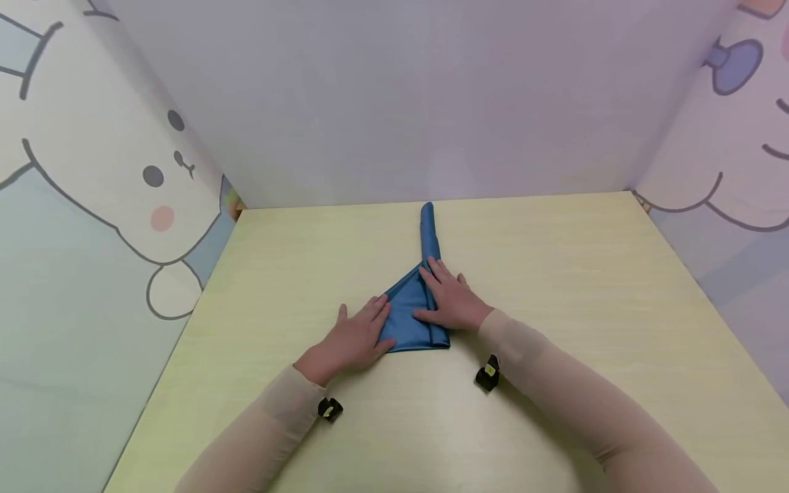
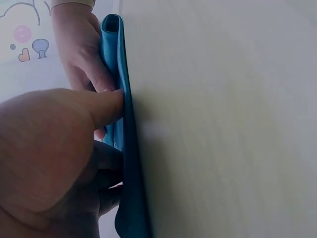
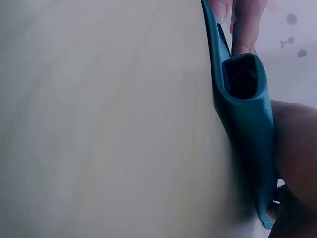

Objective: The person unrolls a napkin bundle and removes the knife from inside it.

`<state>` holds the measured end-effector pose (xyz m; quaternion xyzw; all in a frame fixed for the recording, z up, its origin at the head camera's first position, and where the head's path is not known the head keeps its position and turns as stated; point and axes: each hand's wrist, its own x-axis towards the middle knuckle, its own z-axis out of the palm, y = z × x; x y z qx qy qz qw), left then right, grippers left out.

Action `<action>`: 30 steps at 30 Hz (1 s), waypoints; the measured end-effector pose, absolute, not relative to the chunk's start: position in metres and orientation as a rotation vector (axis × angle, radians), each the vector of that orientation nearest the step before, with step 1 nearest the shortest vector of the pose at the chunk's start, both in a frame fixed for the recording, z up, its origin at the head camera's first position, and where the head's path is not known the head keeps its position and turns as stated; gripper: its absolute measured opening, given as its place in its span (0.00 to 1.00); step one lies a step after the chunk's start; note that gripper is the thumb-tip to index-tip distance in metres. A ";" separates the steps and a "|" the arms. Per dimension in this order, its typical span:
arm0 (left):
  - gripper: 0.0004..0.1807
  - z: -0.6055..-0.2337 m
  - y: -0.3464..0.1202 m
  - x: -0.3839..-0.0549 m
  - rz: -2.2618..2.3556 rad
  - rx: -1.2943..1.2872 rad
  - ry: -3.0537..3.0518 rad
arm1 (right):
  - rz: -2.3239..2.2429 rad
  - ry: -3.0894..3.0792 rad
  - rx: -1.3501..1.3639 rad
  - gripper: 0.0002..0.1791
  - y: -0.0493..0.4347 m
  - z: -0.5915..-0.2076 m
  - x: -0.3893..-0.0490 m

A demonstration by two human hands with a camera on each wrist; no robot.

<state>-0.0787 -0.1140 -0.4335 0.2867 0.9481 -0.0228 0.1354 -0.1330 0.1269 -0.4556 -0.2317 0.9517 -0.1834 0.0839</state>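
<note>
A shiny blue cloth lies on the table, folded to a slanted flat part with a narrow rolled strip along its right side. The strip runs on past the flat part toward the back wall. My left hand rests on the left edge of the cloth, fingers extended and thumb near the front edge. Over the rolled strip lies my right hand, its fingers stretched forward and its thumb on the flat part. In the right wrist view the near end of the cloth shows a hollow, tube-like opening.
The pale yellow table surrounds the cloth. A plain whitish wall stands along its back edge, with cartoon-printed panels at both sides. A small black device sits by the right wrist, another by the left.
</note>
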 end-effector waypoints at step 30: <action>0.42 -0.431 -0.135 -0.086 -0.077 0.859 2.736 | -0.580 2.783 -0.691 0.55 0.129 -0.449 -0.137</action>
